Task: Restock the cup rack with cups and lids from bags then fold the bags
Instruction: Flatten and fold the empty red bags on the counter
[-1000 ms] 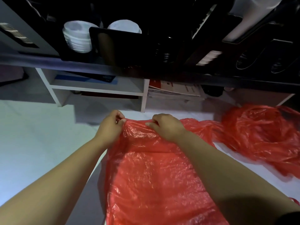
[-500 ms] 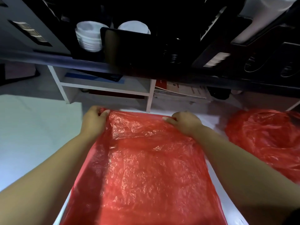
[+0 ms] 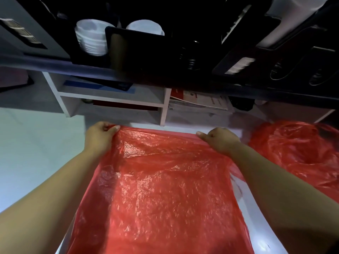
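Observation:
A red plastic bag [image 3: 161,189] lies spread flat in front of me, reaching from the frame's bottom up to my hands. My left hand [image 3: 100,136] pinches its far left corner. My right hand [image 3: 220,140] pinches its far right corner, so the top edge is stretched straight between them. A second red bag [image 3: 297,153] lies crumpled to the right. Above, the black cup rack [image 3: 146,52] holds two stacks of white cups [image 3: 91,39] seen from the rim side.
A white shelf unit [image 3: 113,99] with a blue sheet and papers [image 3: 200,99] stands just beyond the bag's far edge. A dark counter edge [image 3: 55,64] runs across the top. Pale surface [image 3: 36,153] lies to the left.
My hands have moved apart while holding the bag's top edge, pulling it from a bunched width into a wide, taut, flat sheet.

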A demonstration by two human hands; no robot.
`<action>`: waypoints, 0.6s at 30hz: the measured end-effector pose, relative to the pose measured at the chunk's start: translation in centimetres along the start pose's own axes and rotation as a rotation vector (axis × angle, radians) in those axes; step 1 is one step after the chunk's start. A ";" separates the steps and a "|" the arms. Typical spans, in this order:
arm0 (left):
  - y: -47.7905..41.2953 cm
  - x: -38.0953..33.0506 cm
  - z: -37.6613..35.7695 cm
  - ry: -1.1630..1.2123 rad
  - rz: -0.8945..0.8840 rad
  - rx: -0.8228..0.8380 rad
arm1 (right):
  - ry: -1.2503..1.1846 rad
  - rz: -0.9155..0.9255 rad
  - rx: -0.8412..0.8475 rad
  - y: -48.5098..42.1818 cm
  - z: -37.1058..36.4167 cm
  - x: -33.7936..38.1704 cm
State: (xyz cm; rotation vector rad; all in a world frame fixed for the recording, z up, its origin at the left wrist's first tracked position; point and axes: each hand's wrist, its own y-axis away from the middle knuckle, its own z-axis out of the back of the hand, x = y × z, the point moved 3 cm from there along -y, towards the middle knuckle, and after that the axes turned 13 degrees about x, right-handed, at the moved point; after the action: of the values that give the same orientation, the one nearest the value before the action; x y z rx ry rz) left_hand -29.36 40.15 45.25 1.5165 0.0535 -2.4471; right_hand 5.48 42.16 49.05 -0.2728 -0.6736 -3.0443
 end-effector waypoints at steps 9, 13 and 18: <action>0.0 -0.1 -1.0 -0.061 -0.005 0.001 | 0.219 -0.096 -0.156 -0.4 1.0 0.1; -0.1 -0.2 -1.6 -0.101 0.009 0.012 | 0.326 -0.118 -0.221 -1.0 0.6 0.9; -0.4 -0.3 -1.6 -0.251 -0.022 0.057 | 0.285 -0.133 -0.261 -0.8 0.0 3.8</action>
State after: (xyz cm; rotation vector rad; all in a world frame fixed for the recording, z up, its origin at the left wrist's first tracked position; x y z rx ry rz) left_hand -27.94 40.84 44.72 1.2238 -0.0478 -2.6569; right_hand 1.75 42.99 49.37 0.2123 -0.2888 -3.2006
